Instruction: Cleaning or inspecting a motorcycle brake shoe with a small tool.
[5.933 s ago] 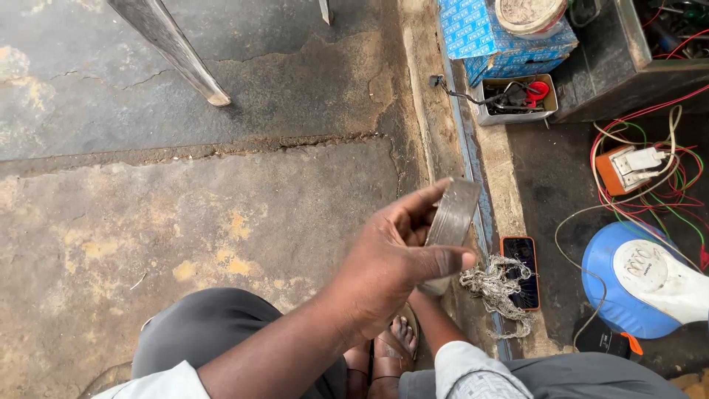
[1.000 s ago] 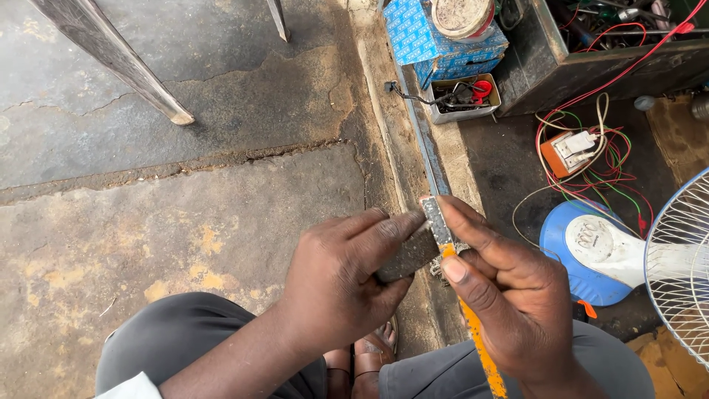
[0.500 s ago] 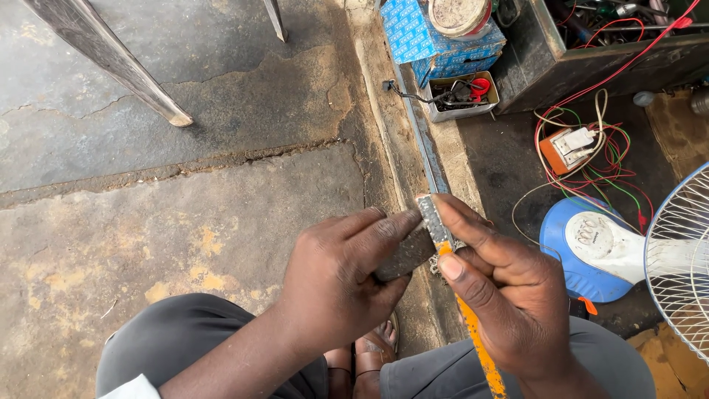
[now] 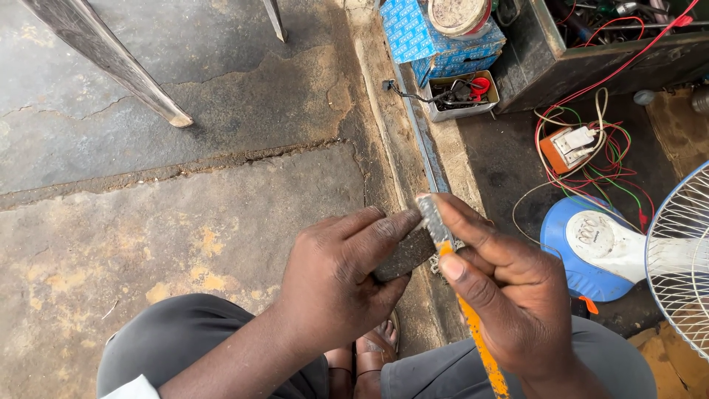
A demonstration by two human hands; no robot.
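My left hand (image 4: 336, 281) grips a dark, flat rectangular block (image 4: 405, 253) between thumb and fingers, held over my lap. My right hand (image 4: 509, 295) holds a thin tool with an orange handle (image 4: 473, 332) and a worn metal blade (image 4: 434, 218); the blade lies against the block's right edge, pinned by my index finger and thumb. Both hands meet above my grey trousers (image 4: 185, 340) and a sandalled foot (image 4: 373, 351).
A blue-based white fan (image 4: 591, 247) with wire grille (image 4: 683, 266) stands at right amid tangled coloured wires (image 4: 598, 159) and an orange switch box (image 4: 569, 146). Farther off are a blue carton (image 4: 417, 33), a small tray of parts (image 4: 461, 94), a dark crate (image 4: 561, 59) and a metal furniture leg (image 4: 111, 63).
Earlier my left hand alone held a metal band up. Over the last second both hands stay together on the block and blade, barely shifting.
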